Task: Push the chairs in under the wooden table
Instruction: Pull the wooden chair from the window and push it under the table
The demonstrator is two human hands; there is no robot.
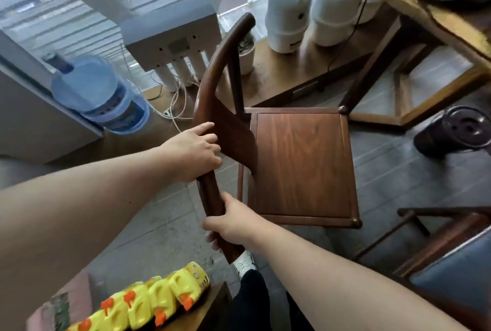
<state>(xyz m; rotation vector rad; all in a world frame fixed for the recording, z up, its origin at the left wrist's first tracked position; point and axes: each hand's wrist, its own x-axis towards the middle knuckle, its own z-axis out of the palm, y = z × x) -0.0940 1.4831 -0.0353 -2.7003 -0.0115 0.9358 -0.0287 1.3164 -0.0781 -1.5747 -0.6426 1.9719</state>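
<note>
Both my bare forearms fill the foreground, reaching forward to a dark wooden chair [300, 166]. Left hand [194, 152]: clamped around the curved top rail [212, 86] at the point where the broad back splat joins it, thumb on the near side, fingers wrapped over toward the seat. Right hand [233, 224]: closed tight on the same rail near its lower end, fingers curled underneath, thumb lying along the wood. Grip on both sides is firm — no gap visible between palm and rail.

Chair position: standing on the grey tiled floor [148, 224], seat facing right in my view, its far corner close beside the leg of the wooden table [414, 11] at upper right. The seat is not under the table top. A second chair [451, 245] with a blue seat pad shows at the lower right edge, partly cut off.

Surroundings: a row of yellow containers with orange caps [159, 301] on a surface directly below my left arm; one white shoe [244, 263] beneath the rail end; a blue water jug [101, 94] at left; a grey filter unit [170, 35] with white cartridges behind the chair; two white tanks [313, 11] on a low wooden ledge — a small potted plant [245, 51] beside them; a dark round bin [454, 131] at right.
</note>
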